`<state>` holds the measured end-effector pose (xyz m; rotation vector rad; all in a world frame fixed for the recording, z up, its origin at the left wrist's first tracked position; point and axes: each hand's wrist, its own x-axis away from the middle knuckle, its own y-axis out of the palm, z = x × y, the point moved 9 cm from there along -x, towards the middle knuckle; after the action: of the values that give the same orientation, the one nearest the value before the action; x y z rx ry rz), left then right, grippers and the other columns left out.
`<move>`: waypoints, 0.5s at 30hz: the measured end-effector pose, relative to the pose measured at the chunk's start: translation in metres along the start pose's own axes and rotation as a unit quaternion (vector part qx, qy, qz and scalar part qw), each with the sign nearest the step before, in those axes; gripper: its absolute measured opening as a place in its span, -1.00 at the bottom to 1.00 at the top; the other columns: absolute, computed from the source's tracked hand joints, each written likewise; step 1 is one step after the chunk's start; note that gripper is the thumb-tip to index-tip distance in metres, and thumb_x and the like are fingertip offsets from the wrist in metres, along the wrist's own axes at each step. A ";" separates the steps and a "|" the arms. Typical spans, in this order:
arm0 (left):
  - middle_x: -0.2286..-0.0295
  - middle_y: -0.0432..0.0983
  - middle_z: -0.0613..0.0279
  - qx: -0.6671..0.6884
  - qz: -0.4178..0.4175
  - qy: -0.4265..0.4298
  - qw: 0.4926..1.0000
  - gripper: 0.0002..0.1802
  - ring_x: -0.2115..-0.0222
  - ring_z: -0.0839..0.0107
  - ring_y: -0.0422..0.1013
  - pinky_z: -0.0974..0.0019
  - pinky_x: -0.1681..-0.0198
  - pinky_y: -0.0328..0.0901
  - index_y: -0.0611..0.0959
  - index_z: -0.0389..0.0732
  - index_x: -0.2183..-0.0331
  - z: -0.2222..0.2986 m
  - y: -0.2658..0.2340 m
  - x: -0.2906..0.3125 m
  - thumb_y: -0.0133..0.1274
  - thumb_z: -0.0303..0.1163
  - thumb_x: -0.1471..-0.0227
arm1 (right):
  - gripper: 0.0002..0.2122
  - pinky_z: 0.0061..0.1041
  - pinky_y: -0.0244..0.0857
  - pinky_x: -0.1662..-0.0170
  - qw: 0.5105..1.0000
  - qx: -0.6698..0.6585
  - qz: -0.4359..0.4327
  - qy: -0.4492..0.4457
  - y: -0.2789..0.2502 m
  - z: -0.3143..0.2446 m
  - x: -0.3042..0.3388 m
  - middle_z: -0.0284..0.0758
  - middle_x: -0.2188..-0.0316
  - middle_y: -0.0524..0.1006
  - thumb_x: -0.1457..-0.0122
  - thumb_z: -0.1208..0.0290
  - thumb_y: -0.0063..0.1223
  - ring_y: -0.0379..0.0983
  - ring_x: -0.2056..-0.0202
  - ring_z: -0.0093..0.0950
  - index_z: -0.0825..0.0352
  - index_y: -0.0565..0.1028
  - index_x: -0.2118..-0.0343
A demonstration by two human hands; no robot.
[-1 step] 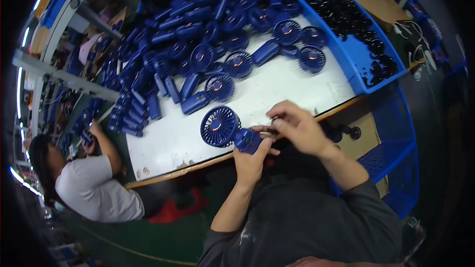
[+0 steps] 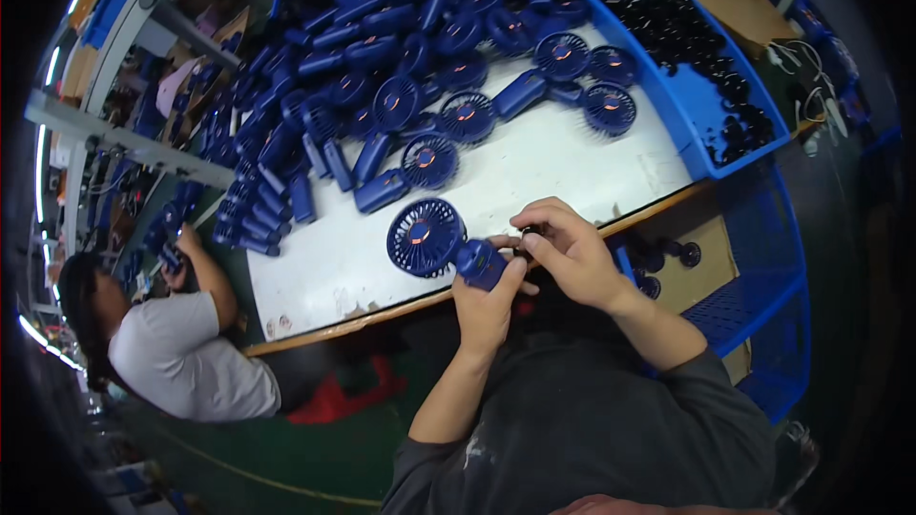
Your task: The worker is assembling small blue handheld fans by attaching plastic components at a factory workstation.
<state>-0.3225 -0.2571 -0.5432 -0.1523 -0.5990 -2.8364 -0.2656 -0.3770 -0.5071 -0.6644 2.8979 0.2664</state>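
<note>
My left hand is closed round the handle of a dark blue handheld fan. Its round grille points up and to the left, over the near edge of the white table. Close to the handle's lower end, my right hand pinches a small glossy black part between thumb and fingers. Whether that part touches the handle I cannot tell, since fingers cover the spot. Beyond my hands lies another blue fan, the nearest of a large heap of like fans.
At the back right stands a blue bin holding many small black parts. Below the table's right edge is a blue mesh crate beside cardboard with several dark fans. To the left sits a co-worker near a red stool.
The whole view has shifted slightly. My right fingers still pinch near the handle's end, where the black part now shows more plainly. The fan stays in my left hand.
</note>
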 end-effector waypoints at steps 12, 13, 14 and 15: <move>0.31 0.50 0.10 0.158 -0.046 -0.134 0.977 -0.58 0.38 0.36 0.49 0.44 0.62 0.43 0.45 -0.32 0.06 -0.010 -0.033 0.009 0.17 -0.59 0.00 | -0.59 -0.37 0.46 0.21 0.885 0.322 -0.227 -0.246 0.038 -0.036 0.016 -0.21 0.21 0.51 -0.08 0.54 0.18 0.52 0.23 -0.26 0.38 0.46 -0.04; 0.31 0.50 0.10 0.164 -0.049 -0.137 0.976 -0.58 0.38 0.37 0.49 0.45 0.62 0.42 0.45 -0.32 0.06 -0.009 -0.031 0.010 0.16 -0.59 -0.01 | -0.60 -0.38 0.46 0.22 0.887 0.314 -0.234 -0.244 0.037 -0.037 0.011 -0.22 0.23 0.51 -0.09 0.52 0.18 0.52 0.24 -0.27 0.38 0.46 -0.04; 0.31 0.50 0.10 0.169 -0.052 -0.141 0.974 -0.57 0.38 0.37 0.49 0.46 0.62 0.42 0.45 -0.33 0.05 -0.007 -0.028 0.010 0.16 -0.59 -0.01 | -0.60 -0.38 0.46 0.23 0.889 0.305 -0.241 -0.242 0.039 -0.040 0.006 -0.23 0.24 0.51 -0.09 0.51 0.18 0.52 0.26 -0.28 0.37 0.47 -0.03; 0.31 0.50 0.10 0.175 -0.055 -0.144 0.972 -0.57 0.38 0.37 0.49 0.47 0.63 0.42 0.44 -0.33 0.05 -0.008 -0.027 0.012 0.15 -0.59 -0.01 | -0.61 -0.38 0.46 0.25 0.891 0.297 -0.247 -0.239 0.041 -0.041 0.001 -0.23 0.26 0.52 -0.10 0.49 0.18 0.53 0.27 -0.29 0.37 0.47 -0.03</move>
<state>-0.3409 -0.2390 -0.5586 -0.4855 -1.1906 -2.7743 -0.2894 -0.3502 -0.4616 -0.9967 2.0720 -0.4440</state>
